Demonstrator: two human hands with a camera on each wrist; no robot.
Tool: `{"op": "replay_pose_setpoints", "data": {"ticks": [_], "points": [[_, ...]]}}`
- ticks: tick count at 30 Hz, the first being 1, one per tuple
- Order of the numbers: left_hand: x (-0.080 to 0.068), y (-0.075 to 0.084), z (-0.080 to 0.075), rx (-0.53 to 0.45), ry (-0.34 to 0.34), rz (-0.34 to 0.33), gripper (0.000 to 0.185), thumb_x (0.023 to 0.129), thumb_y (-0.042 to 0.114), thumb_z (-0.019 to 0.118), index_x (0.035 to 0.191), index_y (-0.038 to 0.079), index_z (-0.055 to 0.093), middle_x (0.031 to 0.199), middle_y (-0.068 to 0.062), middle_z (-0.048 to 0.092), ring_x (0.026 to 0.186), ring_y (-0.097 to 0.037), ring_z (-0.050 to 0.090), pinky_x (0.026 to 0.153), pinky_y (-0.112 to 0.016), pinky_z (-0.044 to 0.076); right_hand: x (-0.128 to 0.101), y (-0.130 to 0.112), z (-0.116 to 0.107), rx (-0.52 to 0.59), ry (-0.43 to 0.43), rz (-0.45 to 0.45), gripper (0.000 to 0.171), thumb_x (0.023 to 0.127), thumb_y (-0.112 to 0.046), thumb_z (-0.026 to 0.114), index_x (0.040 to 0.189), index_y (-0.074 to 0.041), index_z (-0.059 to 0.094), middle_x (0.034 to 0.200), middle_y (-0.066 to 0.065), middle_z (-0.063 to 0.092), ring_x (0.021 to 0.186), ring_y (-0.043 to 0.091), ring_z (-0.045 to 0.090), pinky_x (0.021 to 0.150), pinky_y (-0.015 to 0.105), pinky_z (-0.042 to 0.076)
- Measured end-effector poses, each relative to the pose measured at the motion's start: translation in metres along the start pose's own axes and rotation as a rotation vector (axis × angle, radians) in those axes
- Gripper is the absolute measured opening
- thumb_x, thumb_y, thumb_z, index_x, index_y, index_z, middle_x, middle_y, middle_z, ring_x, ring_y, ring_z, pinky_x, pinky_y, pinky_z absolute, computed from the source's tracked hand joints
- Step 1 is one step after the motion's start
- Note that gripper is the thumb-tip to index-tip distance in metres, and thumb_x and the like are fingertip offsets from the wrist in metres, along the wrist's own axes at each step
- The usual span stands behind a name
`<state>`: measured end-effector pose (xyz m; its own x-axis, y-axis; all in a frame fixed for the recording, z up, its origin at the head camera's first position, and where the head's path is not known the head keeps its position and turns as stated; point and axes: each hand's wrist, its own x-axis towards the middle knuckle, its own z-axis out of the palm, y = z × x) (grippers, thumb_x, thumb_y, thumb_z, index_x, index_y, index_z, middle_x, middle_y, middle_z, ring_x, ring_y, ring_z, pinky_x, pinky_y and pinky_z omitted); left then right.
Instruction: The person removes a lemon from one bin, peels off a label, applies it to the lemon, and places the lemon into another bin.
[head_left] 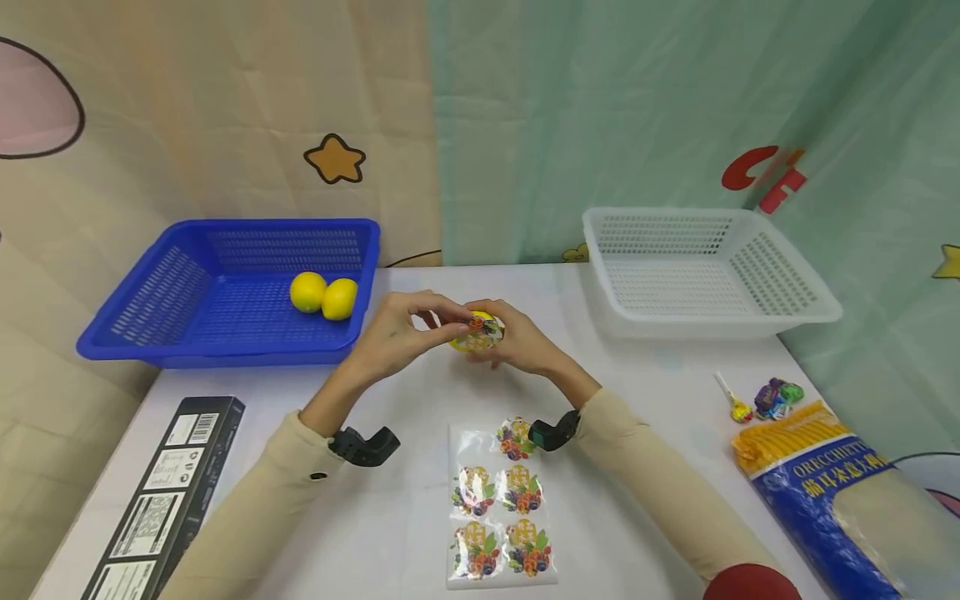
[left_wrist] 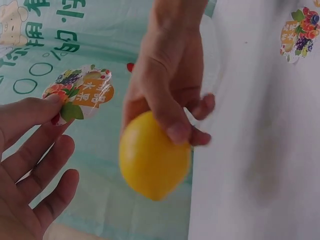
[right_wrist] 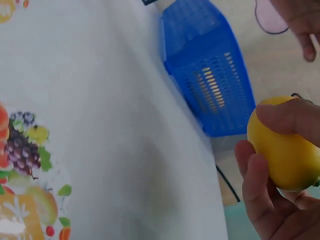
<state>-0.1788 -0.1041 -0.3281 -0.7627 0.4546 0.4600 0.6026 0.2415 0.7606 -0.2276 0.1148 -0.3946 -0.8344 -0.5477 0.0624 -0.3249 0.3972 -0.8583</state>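
You're holding a lemon [head_left: 467, 336] up over the middle of the white table [head_left: 645, 392], your right hand [head_left: 525, 343] wrapping its fingers and thumb around it, so that hand is grasping the fruit. Your left hand [head_left: 393, 333] is pinching a fruit sticker [head_left: 483, 331] by its edge between fingertip and thumb (the left wrist view shows the rest of those fingers lying loose and fairly straight), and in the head view the sticker is sitting right against the lemon's front, though in the left wrist view it looks to be just beside the fruit, so I can't tell if it's actually touching.

Container-wise: the blue basket [head_left: 187, 333] is sitting at the far left of the table and it's carrying two lemons [head_left: 324, 296], lying side by side and touching each other near its right wall. The white basket [head_left: 810, 312] is sitting at the far right, well apart from the blue one, and you're working roughly between the two.

Right in front of you the sticker sheet [head_left: 501, 508] is lying flat, showing five printed fruit stickers, with the top-left spot looking bare. A black box [head_left: 168, 492] is lying along the left edge. Over on the right, a blue and yellow bag [head_left: 832, 492] is lying near the edge, with a lollipop [head_left: 733, 402] and some wrapped candies [head_left: 777, 396] just behind it.
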Motion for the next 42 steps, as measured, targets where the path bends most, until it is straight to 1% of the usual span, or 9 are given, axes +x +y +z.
{"op": "replay_pose_setpoints", "data": {"ticks": [3,5,10,15,19,25,30,35,42], "points": [[0.0,-0.002,-0.002,0.031,0.048,-0.031,0.014,0.086,0.008,0.076,0.1,0.007,0.077,0.09,0.0,0.073,0.08,-0.014,0.062,0.072,-0.035,0.05,-0.007,-0.015,-0.005,0.139,-0.034,-0.033,0.064,0.082,-0.011,0.08,0.138,-0.023,0.051,0.123,0.007,0.054,0.082,0.028,0.058,0.056,0.056,0.053],[0.0,-0.003,-0.002,0.047,0.074,-0.047,0.014,0.086,0.01,0.076,0.1,0.007,0.077,0.09,0.0,0.073,0.081,-0.014,0.062,0.072,-0.036,0.05,-0.011,-0.022,-0.008,0.162,-0.044,-0.053,0.063,0.083,-0.009,0.079,0.138,-0.021,0.051,0.118,0.009,0.056,0.077,0.028,0.056,0.052,0.052,0.051],[-0.001,-0.002,-0.002,0.059,0.106,-0.06,0.013,0.087,0.011,0.076,0.099,0.008,0.077,0.091,-0.001,0.073,0.082,-0.014,0.062,0.073,-0.036,0.05,-0.019,-0.033,-0.011,0.148,-0.038,-0.057,0.066,0.083,-0.012,0.079,0.14,-0.022,0.048,0.116,0.009,0.057,0.075,0.025,0.053,0.052,0.035,0.047],[-0.002,-0.002,0.0,0.056,0.119,-0.063,0.013,0.087,0.013,0.077,0.099,0.008,0.077,0.092,0.0,0.073,0.082,-0.014,0.062,0.072,-0.032,0.049,-0.025,-0.037,-0.012,0.156,-0.048,-0.043,0.065,0.084,-0.019,0.079,0.141,-0.027,0.046,0.114,0.008,0.058,0.069,0.026,0.051,0.051,0.036,0.047],[-0.003,-0.002,0.003,0.047,0.111,-0.056,0.015,0.087,0.013,0.076,0.101,0.008,0.077,0.093,0.0,0.073,0.082,-0.014,0.062,0.073,-0.034,0.05,-0.028,-0.037,-0.012,0.183,-0.088,-0.045,0.06,0.089,-0.021,0.074,0.142,-0.025,0.046,0.107,0.011,0.059,0.069,0.031,0.052,0.05,0.032,0.047],[-0.003,-0.003,0.005,0.037,0.08,-0.041,0.015,0.087,0.012,0.076,0.101,0.008,0.077,0.094,0.0,0.074,0.082,-0.014,0.062,0.075,-0.038,0.049,-0.033,-0.035,-0.01,0.213,-0.132,-0.048,0.054,0.094,-0.016,0.067,0.143,-0.019,0.045,0.093,0.015,0.06,0.071,0.029,0.055,0.05,0.045,0.049],[-0.005,-0.002,0.009,0.073,0.109,0.003,0.019,0.086,0.011,0.077,0.105,0.008,0.076,0.091,-0.001,0.073,0.08,-0.014,0.062,0.075,-0.037,0.05,-0.036,-0.035,-0.008,0.213,-0.131,-0.055,0.051,0.093,-0.015,0.067,0.14,-0.016,0.046,0.089,0.016,0.061,0.068,0.032,0.055,0.048,0.043,0.049],[-0.005,0.001,0.016,0.167,0.166,0.126,0.027,0.084,0.005,0.077,0.111,0.005,0.073,0.085,-0.004,0.072,0.076,-0.017,0.062,0.07,-0.032,0.054,-0.039,-0.035,-0.007,0.195,-0.11,-0.06,0.048,0.094,-0.016,0.067,0.138,-0.015,0.047,0.087,0.014,0.06,0.061,0.028,0.052,0.047,0.037,0.047],[-0.005,0.003,0.025,0.245,0.16,0.199,0.029,0.085,0.0,0.075,0.113,0.004,0.072,0.083,-0.005,0.069,0.073,-0.016,0.059,0.064,-0.029,0.05,-0.043,-0.034,-0.008,0.144,-0.068,-0.08,0.049,0.094,-0.021,0.068,0.138,-0.014,0.048,0.093,0.012,0.058,0.066,0.022,0.052,0.052,0.03,0.045]]}}
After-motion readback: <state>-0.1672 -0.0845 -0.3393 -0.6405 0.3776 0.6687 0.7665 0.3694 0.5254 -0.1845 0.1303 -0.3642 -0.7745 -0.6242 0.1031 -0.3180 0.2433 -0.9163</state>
